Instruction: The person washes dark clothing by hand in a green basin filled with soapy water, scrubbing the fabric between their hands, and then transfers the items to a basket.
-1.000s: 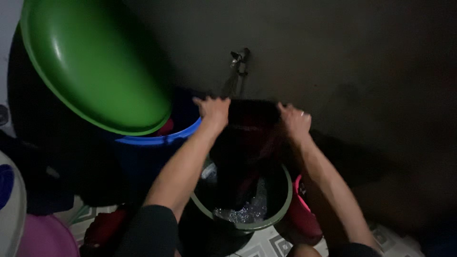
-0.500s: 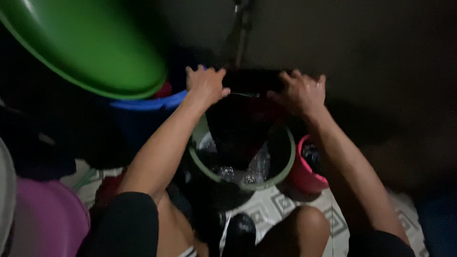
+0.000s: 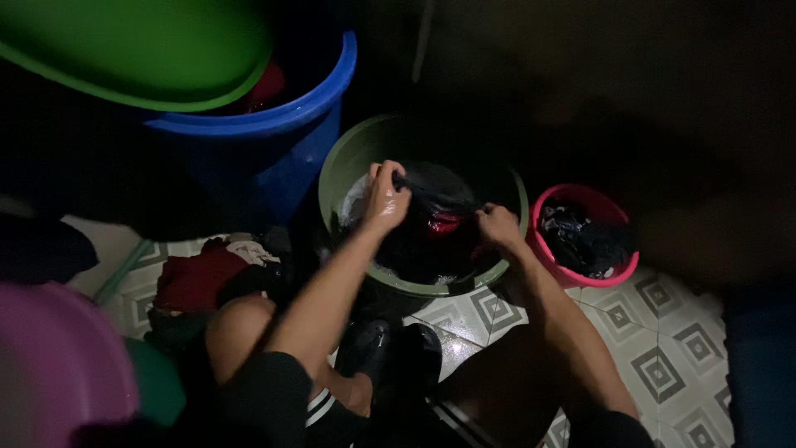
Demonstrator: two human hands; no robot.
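Both hands are down inside a pale green bucket (image 3: 356, 148) of soapy water. My left hand (image 3: 386, 197) grips one end of a dark wet garment (image 3: 431, 195), and my right hand (image 3: 497, 226) grips its other end. The cloth is stretched between them just above the water. A red piece of cloth (image 3: 444, 224) shows under it in the bucket. The room is dim and the garment's shape is hard to make out.
A blue bucket (image 3: 274, 141) stands left of the green one, with a green basin (image 3: 141, 50) resting on it. A small pink bucket (image 3: 580, 274) holding dark clothes sits to the right. A red cloth pile (image 3: 199, 278) and a purple basin (image 3: 58, 365) lie left on the patterned tile floor (image 3: 655, 348).
My hands have come down from holding the garment up near the tap and now hold it low inside the green bucket. The view has tilted downward.
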